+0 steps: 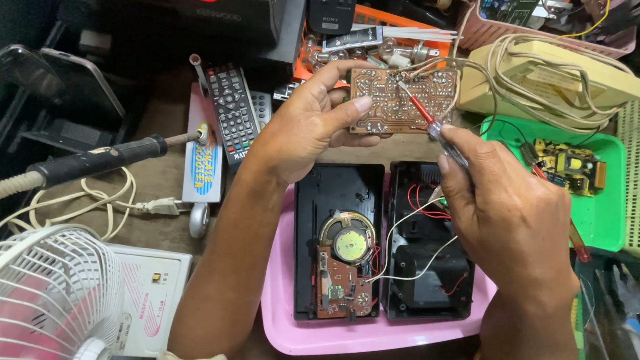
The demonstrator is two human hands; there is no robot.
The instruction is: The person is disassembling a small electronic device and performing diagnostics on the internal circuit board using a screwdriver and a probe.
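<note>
The left hand (305, 124) pinches a brown circuit board (403, 100) by its edge, solder side up, above the opened black casing (382, 242) on the pink tray (283, 324). The right hand (511, 215) is closed around a red-handled screwdriver (429, 123), tip on the board. Best to keep that tip light and steady, clear of neighbouring joints and the thin wires. Left of the tray lies a flat white-and-blue package (204, 163) with a yellow patch; below it, a white box (149, 302) with red print.
</note>
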